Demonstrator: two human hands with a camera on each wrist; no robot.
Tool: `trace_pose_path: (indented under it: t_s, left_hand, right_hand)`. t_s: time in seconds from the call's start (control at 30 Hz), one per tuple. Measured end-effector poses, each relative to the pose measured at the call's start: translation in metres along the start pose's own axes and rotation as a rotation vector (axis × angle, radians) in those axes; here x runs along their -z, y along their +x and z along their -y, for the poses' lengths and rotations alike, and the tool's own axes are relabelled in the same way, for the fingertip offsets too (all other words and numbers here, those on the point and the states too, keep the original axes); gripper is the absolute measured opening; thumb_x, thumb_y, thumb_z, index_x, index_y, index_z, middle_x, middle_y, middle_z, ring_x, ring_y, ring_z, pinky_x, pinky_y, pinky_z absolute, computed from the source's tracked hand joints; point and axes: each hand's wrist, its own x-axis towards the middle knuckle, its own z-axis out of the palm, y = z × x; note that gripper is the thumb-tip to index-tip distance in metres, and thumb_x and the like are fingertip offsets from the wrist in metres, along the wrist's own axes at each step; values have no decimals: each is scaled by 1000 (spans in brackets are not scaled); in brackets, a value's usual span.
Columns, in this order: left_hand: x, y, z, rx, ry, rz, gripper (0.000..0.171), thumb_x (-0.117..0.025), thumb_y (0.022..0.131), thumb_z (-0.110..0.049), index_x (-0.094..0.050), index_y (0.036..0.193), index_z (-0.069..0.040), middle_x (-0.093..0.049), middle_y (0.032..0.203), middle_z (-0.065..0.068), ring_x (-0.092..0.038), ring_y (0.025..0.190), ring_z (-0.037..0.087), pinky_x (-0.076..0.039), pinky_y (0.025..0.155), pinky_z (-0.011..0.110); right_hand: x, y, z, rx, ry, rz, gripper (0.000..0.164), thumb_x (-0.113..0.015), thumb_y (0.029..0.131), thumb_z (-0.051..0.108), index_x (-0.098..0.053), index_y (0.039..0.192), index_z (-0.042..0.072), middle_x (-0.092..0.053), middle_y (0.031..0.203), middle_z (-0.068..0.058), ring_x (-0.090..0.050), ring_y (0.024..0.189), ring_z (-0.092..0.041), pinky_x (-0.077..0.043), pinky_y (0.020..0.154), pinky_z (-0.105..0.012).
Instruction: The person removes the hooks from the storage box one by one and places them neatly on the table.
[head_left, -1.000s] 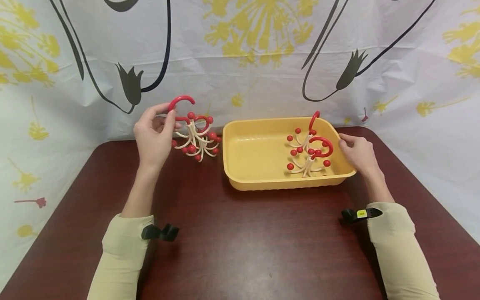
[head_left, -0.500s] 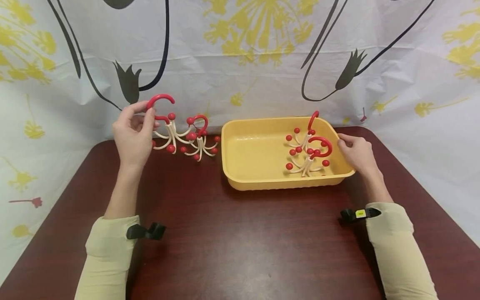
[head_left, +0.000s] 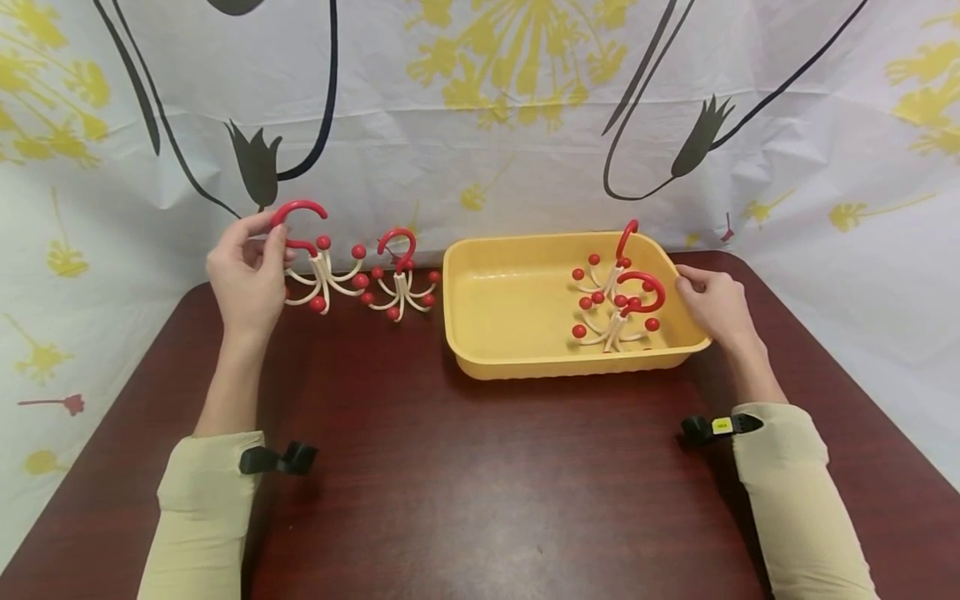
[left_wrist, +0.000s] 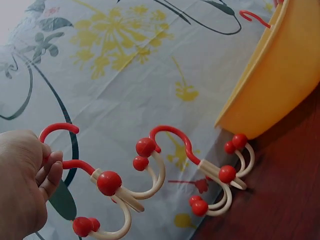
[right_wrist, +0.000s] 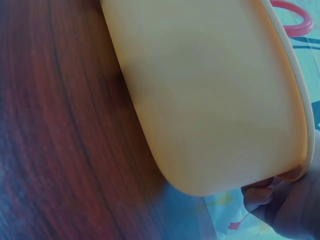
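Observation:
My left hand (head_left: pixel 246 279) pinches the red hook of a multi-arm hanger (head_left: pixel 320 268), which has cream curved arms tipped with red balls. In the left wrist view, this hanger (left_wrist: pixel 109 184) hangs from the thumb and fingers, slightly tilted. A matching hanger (head_left: pixel 401 287) stands on the table just right of it, hook up. My right hand (head_left: pixel 716 308) grips the right rim of a yellow plastic tub (head_left: pixel 517 363). Inside the tub's right half sit two more such hangers, a front one (head_left: pixel 617 327) and a back one (head_left: pixel 613 279). From the right wrist, the tub's outer wall (right_wrist: pixel 210 100) fills most of the view.
A dark reddish wooden table (head_left: pixel 480 483) bears everything. Behind it hangs a white patterned cloth (head_left: pixel 525 183), close to the table's back edge. Black straps with small devices sit on both sleeves.
My left hand has moved left and slightly down with its hanger, away from the standing hanger that it overlapped before. The right hand and the tub have stayed in place.

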Motion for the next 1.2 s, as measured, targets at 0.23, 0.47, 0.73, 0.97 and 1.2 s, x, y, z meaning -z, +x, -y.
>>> trace_pose_path:
  t_s: [0.23,0.47,0.73,0.97,1.2]
  left_hand:
    - [3,-1,17,42,22,10,24,-65,98,-5,-70,118,6,-66,95,-1,-62,66,4,-54,66,15]
    - [3,-3,36,77,84,24,23,-64,98,-7,-71,117,5,-65,90,-3,-62,65,1,-52,63,12]
    - [6,-5,50,149,98,49,24,-64,98,-8,-70,118,6,-65,82,-8,-63,62,-2,-52,61,11]
    - [6,-9,61,216,130,77,26,-65,99,-10,-69,120,5,-69,87,8,-64,62,0,-53,60,11]
    - [8,-11,68,236,156,93,25,-64,99,-8,-68,120,6,-68,82,4,-63,61,-2,-50,57,10]
  right_hand:
    - [0,0,1,-14,2,7,48,-48,105,32,-56,143,3,-62,127,-29,-61,87,-32,-43,57,-14]
    - [2,-1,0,28,-13,-14,46,-48,105,29,-58,140,2,-64,124,-28,-59,85,-32,-41,60,-18]
    - [1,-1,0,15,0,-3,47,-47,105,30,-57,141,2,-62,128,-29,-60,90,-34,-43,65,-22]
    - [0,-1,1,0,-7,4,48,-47,105,31,-56,142,2,-61,128,-29,-59,88,-33,-44,64,-23]
    - [1,0,1,3,-4,6,49,-46,105,33,-56,142,3,-61,130,-29,-58,90,-33,-44,67,-26]
